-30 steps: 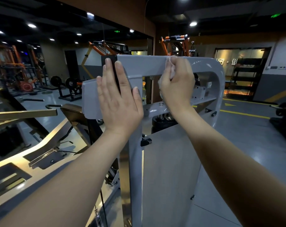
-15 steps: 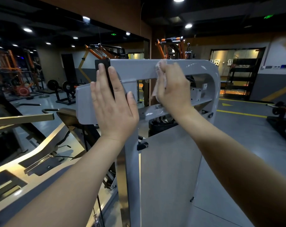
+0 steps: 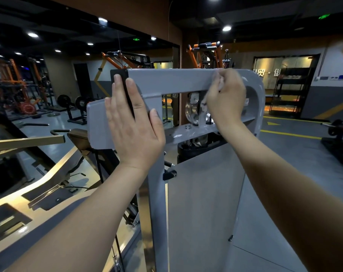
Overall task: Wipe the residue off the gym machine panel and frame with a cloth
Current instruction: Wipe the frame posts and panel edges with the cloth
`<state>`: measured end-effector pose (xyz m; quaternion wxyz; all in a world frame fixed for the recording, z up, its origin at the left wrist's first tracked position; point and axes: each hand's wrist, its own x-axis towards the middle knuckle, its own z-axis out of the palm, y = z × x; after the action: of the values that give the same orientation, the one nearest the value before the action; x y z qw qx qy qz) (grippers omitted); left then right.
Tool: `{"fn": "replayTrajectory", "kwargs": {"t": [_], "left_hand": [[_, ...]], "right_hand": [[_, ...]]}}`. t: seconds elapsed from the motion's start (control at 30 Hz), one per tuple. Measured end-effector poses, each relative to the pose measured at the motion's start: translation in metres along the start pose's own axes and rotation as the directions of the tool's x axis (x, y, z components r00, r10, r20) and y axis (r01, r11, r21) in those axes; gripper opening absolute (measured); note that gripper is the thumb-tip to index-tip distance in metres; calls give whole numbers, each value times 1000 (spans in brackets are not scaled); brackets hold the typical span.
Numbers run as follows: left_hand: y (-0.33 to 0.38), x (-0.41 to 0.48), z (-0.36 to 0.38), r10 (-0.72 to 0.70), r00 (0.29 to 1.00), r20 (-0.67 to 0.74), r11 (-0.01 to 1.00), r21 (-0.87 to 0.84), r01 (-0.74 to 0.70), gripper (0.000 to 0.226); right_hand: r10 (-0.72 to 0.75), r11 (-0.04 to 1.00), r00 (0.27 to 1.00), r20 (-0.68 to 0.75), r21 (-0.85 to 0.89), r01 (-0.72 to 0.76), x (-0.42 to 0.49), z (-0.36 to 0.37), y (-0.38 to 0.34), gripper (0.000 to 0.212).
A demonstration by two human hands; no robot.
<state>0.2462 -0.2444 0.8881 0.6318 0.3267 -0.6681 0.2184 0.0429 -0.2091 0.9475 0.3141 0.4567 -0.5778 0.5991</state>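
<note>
A grey gym machine frame (image 3: pixel 172 80) rises in front of me, with a flat grey panel (image 3: pixel 202 203) below its top bar. My left hand (image 3: pixel 133 122) rests flat against the frame's left upright, fingers straight, over a black end cap (image 3: pixel 119 75). My right hand (image 3: pixel 226 97) grips a white cloth (image 3: pixel 219 85) and holds it against the right part of the top bar. Most of the cloth is hidden inside the fist. Behind that hand shows a metal pulley (image 3: pixel 192 110).
A gold-coloured machine arm (image 3: pixel 29 142) and base lie at the lower left. Weight racks and orange machines (image 3: pixel 15 89) stand at the back left. A dark shelf unit (image 3: pixel 290 91) stands at the far right, and grey floor with yellow lines (image 3: pixel 290 134) spreads to the right.
My right hand has slid with the cloth to the right along the top bar, uncovering the pulley. My left hand has stayed flat on the left upright.
</note>
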Motion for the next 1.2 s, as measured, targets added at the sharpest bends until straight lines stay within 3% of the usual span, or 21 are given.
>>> {"fn": "replayTrajectory", "kwargs": {"t": [0.1,0.13,0.17,0.27,0.3,0.43,0.47,0.57,0.6,0.63,0.73,0.77,0.83,0.9,0.97,1.07,1.1,1.2], "left_hand": [[0,0,-1,0,1000,-3,1000,2,0,67],[0,0,-1,0,1000,1,1000,4,0,67],[0,0,-2,1,1000,4,1000,7,-1,67],[0,1,-2,4,1000,3,1000,17,-4,67],[1,0,-2,5,1000,2,1000,14,-5,67],[-1,-1,0,5,1000,-1,1000,5,-5,68],[-1,-1,0,5,1000,-2,1000,2,-5,68],[0,0,0,6,1000,-12,1000,-1,-6,69],[0,0,0,4,1000,-12,1000,-3,-4,69],[0,-1,0,1,1000,-10,1000,-6,-1,69],[0,-2,0,-1,1000,-4,1000,0,1,71],[0,-2,-1,0,1000,-2,1000,3,0,71],[0,-1,-1,4,1000,-2,1000,5,-4,72],[0,-1,-1,1,1000,-3,1000,10,-1,72],[0,-1,-1,-2,1000,-4,1000,6,2,72],[0,-2,0,-3,1000,-8,1000,2,3,71],[0,-2,0,-3,1000,-7,1000,0,3,71],[1,-1,0,-6,1000,-8,1000,1,6,71]], "right_hand": [[-334,942,940,71,40,332,-22,7,-9,12],[-361,933,930,70,36,359,-21,7,-2,13],[-304,953,952,45,21,303,-16,6,7,15],[100,995,991,-92,39,-97,2,5,19,23],[120,992,988,-97,43,-117,1,7,18,24],[-216,976,976,23,42,215,-12,4,19,18],[-206,979,978,19,18,205,-6,2,28,20],[114,993,988,-105,-2,-115,10,4,38,28],[138,990,985,-107,15,-138,7,7,33,27],[91,996,993,-79,33,-89,1,10,24,25],[-234,971,972,22,49,232,-18,11,20,18],[-252,968,967,38,22,251,-13,9,27,19],[-38,999,999,-27,-30,37,5,7,41,26],[205,978,973,-105,-14,-208,15,7,42,31],[133,991,989,-66,30,-131,6,9,27,27],[-197,979,980,25,53,196,-13,6,25,18],[-183,983,983,26,29,182,-9,5,32,18],[180,983,979,-94,37,-177,13,6,39,24]]}}
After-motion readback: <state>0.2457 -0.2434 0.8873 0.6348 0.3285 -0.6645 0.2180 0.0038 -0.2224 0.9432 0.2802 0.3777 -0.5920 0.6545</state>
